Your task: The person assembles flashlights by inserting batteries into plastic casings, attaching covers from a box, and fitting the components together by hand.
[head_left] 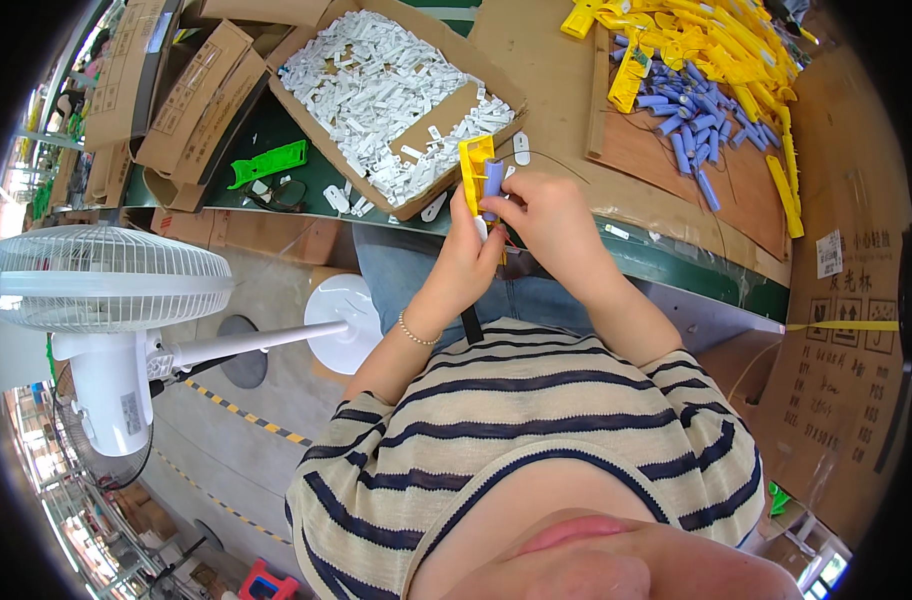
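Near the table's front edge, my left hand is closed around a yellow plastic housing, which it holds upright. A purple-blue cylindrical battery sits against the inside of the housing. My right hand meets it from the right, thumb and fingers pinched at the battery; thin wires show below the fingers. A small white part shows by the left fingertips, mostly hidden. Just beyond the hands is a cardboard tray heaped with small white plastic pieces.
At the far right, loose batteries and yellow housings are piled on a wooden board. A green plastic housing lies left of the tray. A white fan stands at left; a large carton borders the right.
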The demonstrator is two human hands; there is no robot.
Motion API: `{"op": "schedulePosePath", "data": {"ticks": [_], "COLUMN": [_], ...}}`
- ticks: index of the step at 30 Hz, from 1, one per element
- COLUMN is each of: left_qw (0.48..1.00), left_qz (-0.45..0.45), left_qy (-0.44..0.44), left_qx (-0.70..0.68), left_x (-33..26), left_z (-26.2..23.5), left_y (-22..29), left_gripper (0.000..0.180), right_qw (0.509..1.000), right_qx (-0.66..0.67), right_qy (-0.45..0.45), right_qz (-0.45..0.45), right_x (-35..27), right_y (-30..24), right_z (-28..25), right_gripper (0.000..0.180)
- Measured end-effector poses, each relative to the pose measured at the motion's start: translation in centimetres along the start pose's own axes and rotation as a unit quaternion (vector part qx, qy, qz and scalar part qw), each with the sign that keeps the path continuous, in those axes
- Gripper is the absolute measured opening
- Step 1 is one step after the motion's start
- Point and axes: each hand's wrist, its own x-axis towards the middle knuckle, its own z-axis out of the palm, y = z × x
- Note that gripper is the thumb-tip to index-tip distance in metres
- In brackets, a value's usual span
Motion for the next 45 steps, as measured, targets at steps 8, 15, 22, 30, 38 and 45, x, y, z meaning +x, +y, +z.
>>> {"op": "schedulePosePath", "data": {"ticks": [8,15,22,30,38,45], "left_qw": [1.000,0.999,0.999,0.973,0.934,0.922], "left_qz": [-0.002,-0.016,-0.024,-0.063,-0.099,-0.136], "left_qy": [0.000,0.004,-0.017,-0.119,-0.096,-0.120], "left_qx": [-0.020,-0.032,0.020,-0.189,-0.329,-0.342], "left_x": [-0.2,-0.3,-1.5,-3.3,-4.4,-5.6], "left_z": [-1.0,-1.7,-4.0,-4.5,-3.3,-3.8], "left_y": [0.1,-0.7,-1.3,-0.3,-0.5,-0.6], "left_gripper": [0.060,0.059,0.059,0.056,0.053,0.054], "right_qw": [0.992,0.998,0.964,0.731,0.871,0.975], "right_qx": [0.112,-0.011,0.091,0.609,0.451,-0.149], "right_qy": [0.004,-0.060,-0.204,-0.255,-0.173,-0.103], "right_qz": [0.053,-0.031,0.145,0.174,0.093,-0.127], "right_x": [0.9,1.8,2.9,1.7,2.5,12.8], "right_y": [0.0,-0.6,0.6,0.6,-0.3,0.7], "right_z": [1.4,1.1,1.4,3.4,1.5,-0.5], "right_gripper": [0.024,0.026,0.021,0.037,0.036,0.026]}}
